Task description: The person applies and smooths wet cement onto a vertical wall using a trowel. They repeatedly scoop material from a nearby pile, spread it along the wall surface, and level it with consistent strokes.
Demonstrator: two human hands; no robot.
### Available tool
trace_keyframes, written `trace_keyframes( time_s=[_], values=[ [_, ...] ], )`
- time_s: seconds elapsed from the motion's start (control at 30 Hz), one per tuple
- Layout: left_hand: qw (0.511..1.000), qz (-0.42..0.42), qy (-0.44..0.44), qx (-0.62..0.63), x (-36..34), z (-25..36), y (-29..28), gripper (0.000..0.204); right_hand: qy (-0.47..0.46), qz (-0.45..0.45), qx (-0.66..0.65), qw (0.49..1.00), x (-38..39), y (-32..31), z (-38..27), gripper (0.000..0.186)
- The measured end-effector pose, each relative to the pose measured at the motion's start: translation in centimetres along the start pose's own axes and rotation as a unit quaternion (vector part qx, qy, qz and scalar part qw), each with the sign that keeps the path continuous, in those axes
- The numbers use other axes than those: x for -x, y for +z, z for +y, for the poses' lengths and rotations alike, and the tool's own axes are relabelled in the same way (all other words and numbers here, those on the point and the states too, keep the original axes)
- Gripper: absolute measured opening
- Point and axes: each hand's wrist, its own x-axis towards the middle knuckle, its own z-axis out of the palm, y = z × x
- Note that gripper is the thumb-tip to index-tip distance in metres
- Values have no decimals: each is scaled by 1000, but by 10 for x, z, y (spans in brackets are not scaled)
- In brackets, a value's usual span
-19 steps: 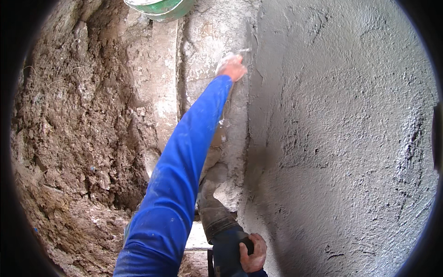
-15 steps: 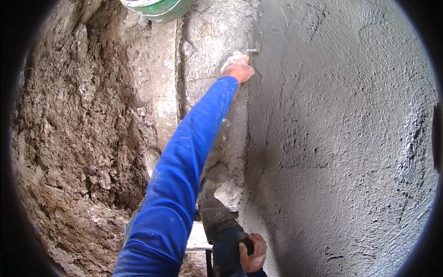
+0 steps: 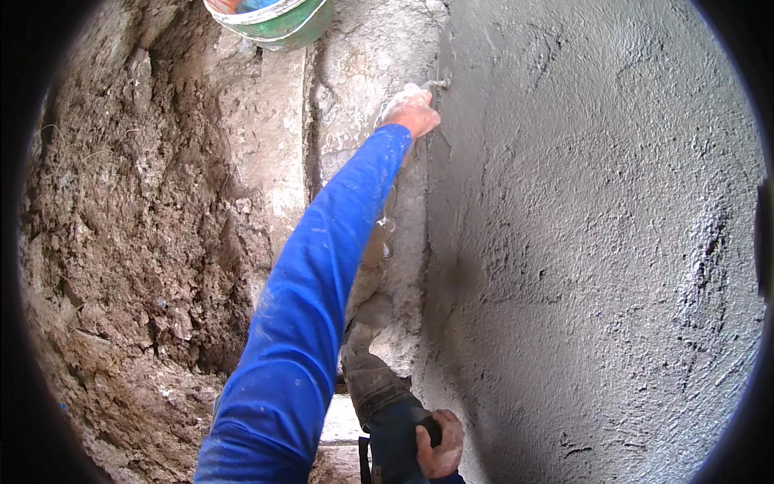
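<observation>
Stretched forward in a blue sleeve, my left hand [image 3: 411, 110] is closed at the edge of a wet grey mortar surface [image 3: 580, 242]. Its knuckles look whitish. Beyond the fingers shows the thin bent shank of a trowel [image 3: 439, 83]; its handle is inside the hand, and I cannot make out the blade. Low in the view, my right hand [image 3: 443, 448] rests by my bent leg [image 3: 391, 419], thumb and fingers curled round a dark rounded thing [image 3: 430, 430] whose kind I cannot tell.
A green bucket [image 3: 294, 28] with a pale rim stands at the far end. Rough brown earth [image 3: 153, 242] rises on the left. Between earth and mortar runs a pale ledge [image 3: 355, 81], with stones beneath my arm. A pale board [image 3: 343, 419] lies near my leg.
My left hand has shifted slightly left and farther away along the mortar's edge, still closed. More of the bucket shows. My right hand keeps its place by my leg.
</observation>
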Motion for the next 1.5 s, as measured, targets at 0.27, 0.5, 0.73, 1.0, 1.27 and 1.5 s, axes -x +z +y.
trace_keyframes(
  time_s=[0.27,0.5,0.73,1.0,1.27,1.5],
  values=[
    [988,32,27,-147,10,-18,-62,23,-21,9,-11,1000,0,-1,0,36],
    [980,-6,-19,-196,-18,36,-46,32,-16,9,5,1000,-3,0,4,38],
    [978,3,7,-207,6,-12,-62,31,-13,13,-12,1000,2,1,2,39],
    [968,-55,50,-241,8,-10,-6,28,-12,-1,-13,1000,4,-1,3,39],
    [990,52,41,-122,8,-54,-6,7,-14,2,16,1000,7,3,6,38],
    [989,-62,12,-133,53,-3,8,29,-11,15,-8,1000,3,-1,-3,42]
  ],
)
